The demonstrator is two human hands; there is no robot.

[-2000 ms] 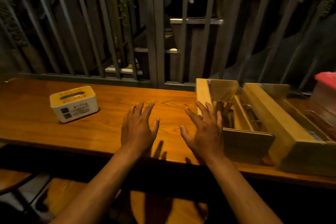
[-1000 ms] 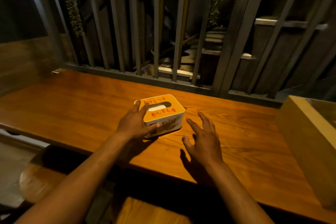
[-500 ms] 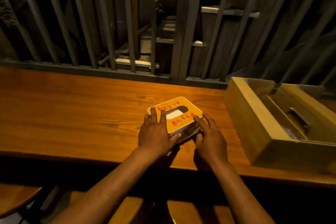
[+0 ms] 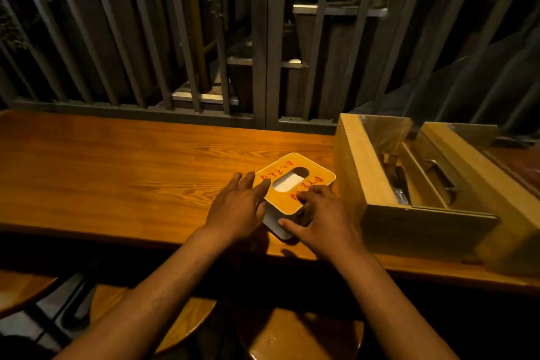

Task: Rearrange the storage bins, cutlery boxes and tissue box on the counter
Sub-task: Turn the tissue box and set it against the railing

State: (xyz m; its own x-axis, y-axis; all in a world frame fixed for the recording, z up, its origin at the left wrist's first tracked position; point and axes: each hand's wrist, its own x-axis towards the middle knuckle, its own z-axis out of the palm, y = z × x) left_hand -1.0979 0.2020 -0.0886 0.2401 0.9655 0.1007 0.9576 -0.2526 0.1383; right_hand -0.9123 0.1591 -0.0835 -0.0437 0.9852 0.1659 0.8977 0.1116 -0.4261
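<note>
Head cam, only view we've got. Both hands down on the tissue box, which sits on the wooden counter near the front edge, turned cornerwise, just beside the wooden cutlery box on the right but not touching it as far as I can tell.

Left hand: palm low, fingers spread over the box's left side and top edge, loosely curled on it, more a brace than a clamp. Right hand: fingers curled over the near right corner, thumb along the white side wall. Two-sided hold, prob because the box is light and slick, so one hand steers and the other stops it spinning.

The box looks flat on the counter, not lifted; a slide suits it, no need to carry. White tissue shows thru the oval slot, orange lid w/ red writing up.

Cutlery box: clear lid, divided compartments, metal pieces inside, exact type too dim to call. A second wooden bin sits right behind it, tight together.

My read: tissue box is being squared up next to the cutlery box. Watch that far corner, it could nudge the wooden wall. Stools below, out of play.
</note>
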